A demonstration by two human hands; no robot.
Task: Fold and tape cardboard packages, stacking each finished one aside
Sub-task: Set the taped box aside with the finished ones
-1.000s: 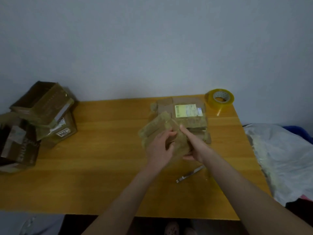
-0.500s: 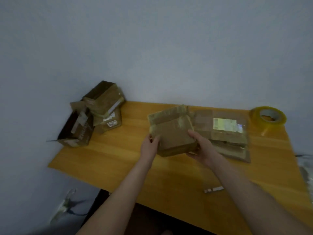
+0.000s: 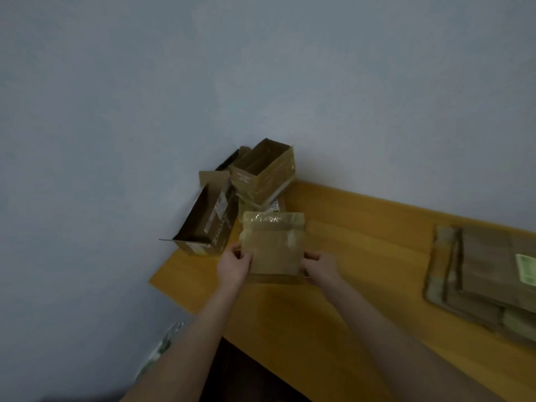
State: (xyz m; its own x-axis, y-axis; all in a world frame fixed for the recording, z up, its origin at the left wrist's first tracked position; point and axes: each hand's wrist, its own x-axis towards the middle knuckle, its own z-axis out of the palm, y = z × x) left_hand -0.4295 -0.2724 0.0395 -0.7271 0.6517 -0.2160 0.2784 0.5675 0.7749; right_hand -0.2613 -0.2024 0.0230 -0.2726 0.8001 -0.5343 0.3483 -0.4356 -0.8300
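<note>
Since a moment before, the taped package point(image 3: 272, 250) had travelled left across the desk point(image 3: 377, 256), away from the flat cardboard stack point(image 3: 487, 274), to just beside the pile of finished boxes point(image 3: 261, 181) at the far left corner. My left grip point(image 3: 233, 265) and right grip point(image 3: 320, 268) each clasped one of its near side edges. I judged that only setting it on the pile remained.

The package point(image 3: 272, 250) I hold is dull brown with shiny clear tape bands point(image 3: 272, 219). My table point(image 3: 362, 227) is honey-orange wood grain. At three o'clock, the flat cardboard point(image 3: 481, 262) carries a pale green label point(image 3: 526, 269).
</note>
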